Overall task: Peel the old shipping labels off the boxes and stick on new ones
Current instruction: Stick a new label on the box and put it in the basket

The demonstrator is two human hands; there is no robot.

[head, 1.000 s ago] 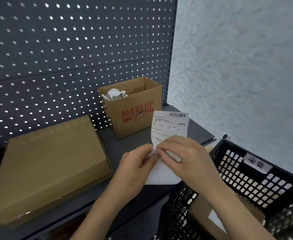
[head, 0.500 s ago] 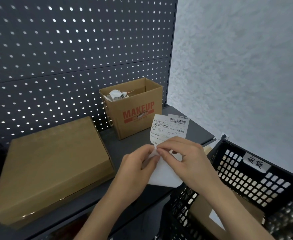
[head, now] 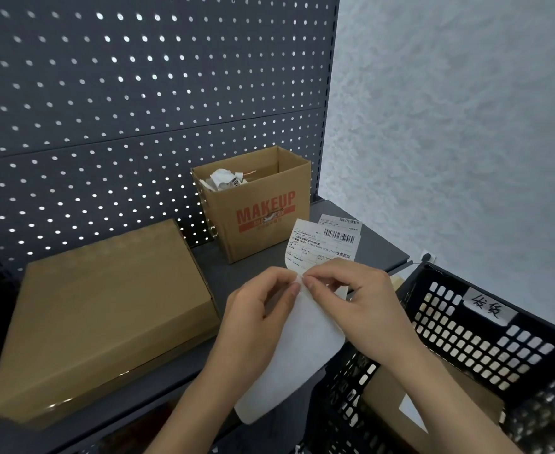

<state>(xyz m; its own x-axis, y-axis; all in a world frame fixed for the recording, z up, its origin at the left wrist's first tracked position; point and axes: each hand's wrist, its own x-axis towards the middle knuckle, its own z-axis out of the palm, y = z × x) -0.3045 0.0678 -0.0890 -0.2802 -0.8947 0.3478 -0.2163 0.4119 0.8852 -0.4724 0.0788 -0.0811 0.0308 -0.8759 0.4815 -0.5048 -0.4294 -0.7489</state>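
Flat closed box (head: 105, 309) on shelf (head: 223, 273), top bare, likely waiting for new label. Black tagged crate (head: 486, 339) at right holds carton (head: 449, 391), probably done pile. Open MAKEUP box (head: 263, 217) at back holds crumpled scraps (head: 223, 180), so judged waste bin. New label (head: 322, 244) held over shelf edge, white backing (head: 296, 355) hanging below. Left hand (head: 256, 319) and right hand (head: 358, 299) both pinch label edge, fingertips close together, seemingly splitting label from backing.

Red "MAKEUP" on the open cardboard box (head: 263, 231); handwritten "发货" on a white tag (head: 487, 311) on the black basket (head: 466, 350).
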